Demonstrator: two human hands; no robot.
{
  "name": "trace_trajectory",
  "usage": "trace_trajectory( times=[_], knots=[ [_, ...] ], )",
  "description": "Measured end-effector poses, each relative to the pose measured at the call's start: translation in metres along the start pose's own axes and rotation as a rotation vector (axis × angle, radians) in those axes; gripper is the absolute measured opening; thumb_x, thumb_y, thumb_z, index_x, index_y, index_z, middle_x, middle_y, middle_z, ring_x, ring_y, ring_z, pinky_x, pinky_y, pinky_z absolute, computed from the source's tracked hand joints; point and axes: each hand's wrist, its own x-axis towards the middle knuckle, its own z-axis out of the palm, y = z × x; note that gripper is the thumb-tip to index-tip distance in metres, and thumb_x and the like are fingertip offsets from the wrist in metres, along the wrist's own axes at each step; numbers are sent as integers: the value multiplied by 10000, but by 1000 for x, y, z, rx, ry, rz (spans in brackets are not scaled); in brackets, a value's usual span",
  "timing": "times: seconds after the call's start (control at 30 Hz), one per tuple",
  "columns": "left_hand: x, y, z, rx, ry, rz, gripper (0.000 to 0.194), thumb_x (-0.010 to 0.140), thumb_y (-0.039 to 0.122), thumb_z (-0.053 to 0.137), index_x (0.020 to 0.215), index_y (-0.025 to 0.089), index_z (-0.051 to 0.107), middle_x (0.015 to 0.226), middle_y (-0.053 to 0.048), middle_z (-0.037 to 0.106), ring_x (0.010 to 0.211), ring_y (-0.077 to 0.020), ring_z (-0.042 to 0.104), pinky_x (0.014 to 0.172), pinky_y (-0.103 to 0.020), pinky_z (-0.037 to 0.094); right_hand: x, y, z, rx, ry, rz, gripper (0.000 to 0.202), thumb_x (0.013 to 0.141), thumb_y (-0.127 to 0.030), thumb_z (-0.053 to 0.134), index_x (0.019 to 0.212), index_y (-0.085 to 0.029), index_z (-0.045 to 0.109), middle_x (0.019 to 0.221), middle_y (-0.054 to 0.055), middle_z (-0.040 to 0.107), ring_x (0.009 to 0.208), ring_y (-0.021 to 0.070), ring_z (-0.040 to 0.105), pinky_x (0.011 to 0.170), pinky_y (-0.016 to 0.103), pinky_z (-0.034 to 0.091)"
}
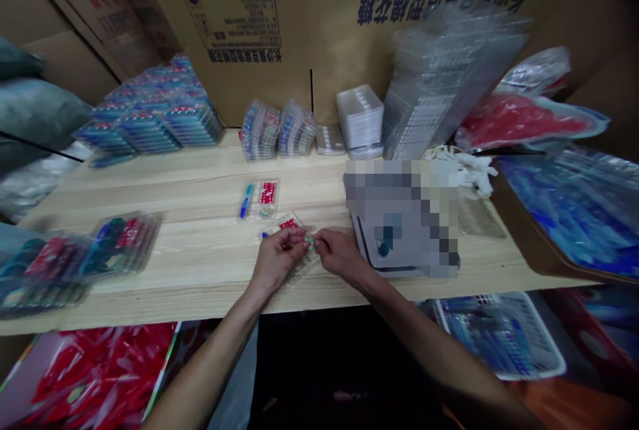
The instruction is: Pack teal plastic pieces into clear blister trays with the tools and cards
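Note:
My left hand [278,255] and my right hand [344,257] meet above the front of the table, both closed in a pinch. Between their fingertips is a small green-and-white piece [310,242], too small to name. Beneath them lies a clear plastic blister tray [299,271], partly hidden by the hands, with a red packet [289,222] showing at its far end. Just beyond, to the left, another clear tray [257,207] lies flat, holding a blue pen-like item [245,200] and a red patterned packet [267,192].
Stacked filled trays stand at the left front [120,243] and left back [164,120]. Along the back are small packs [259,130], a white stack [360,117] and tall clear trays [434,84]. A grey bin [369,243], partly pixelated, sits right, near a box of blue packets [574,210].

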Motion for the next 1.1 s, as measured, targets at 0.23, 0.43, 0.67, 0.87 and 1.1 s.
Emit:
trace_trajectory(
  times=[0.23, 0.43, 0.67, 0.87, 1.1],
  knots=[
    [-3, 5, 3, -42, -69, -82, 372, 552, 296, 863, 851, 126, 721, 728, -10, 706, 662, -105, 606, 663, -219, 450, -5, 8, 12, 268, 68, 66, 113, 837, -127, 456, 795, -191, 538, 714, -2, 619, 648, 137, 526, 599, 237, 333],
    [9, 10, -7, 139, -163, -91, 241, 579, 230, 799, 787, 143, 714, 695, 4, 689, 621, -114, 594, 618, -224, 446, -7, 21, -3, 214, 101, -34, 71, 838, -154, 504, 871, -185, 559, 733, -5, 622, 671, 142, 558, 644, 248, 371],
    [17, 4, -1, 829, -304, 284, 183, 744, 104, 611, 787, 196, 764, 749, -13, 727, 686, -154, 634, 646, -246, 444, -13, 27, 1, 66, 48, -133, 191, 810, -45, 471, 887, -172, 591, 806, 26, 627, 748, 158, 576, 695, 261, 389],
    [10, -10, 5, 1008, -248, 468, 216, 802, 47, 538, 808, 162, 721, 768, -50, 666, 719, -170, 601, 671, -266, 441, -14, 29, 4, 34, 43, -134, 241, 777, 6, 489, 919, -158, 593, 845, 40, 641, 788, 168, 590, 727, 270, 410],
    [-6, -4, -14, 832, 11, 563, 291, 938, 162, 417, 1120, 159, 645, 948, -86, 640, 861, -183, 608, 763, -298, 485, -32, 19, 3, -190, 66, -273, 430, 810, 25, 426, 1165, -146, 601, 1067, 102, 613, 1025, 210, 545, 905, 330, 410]
  ],
)
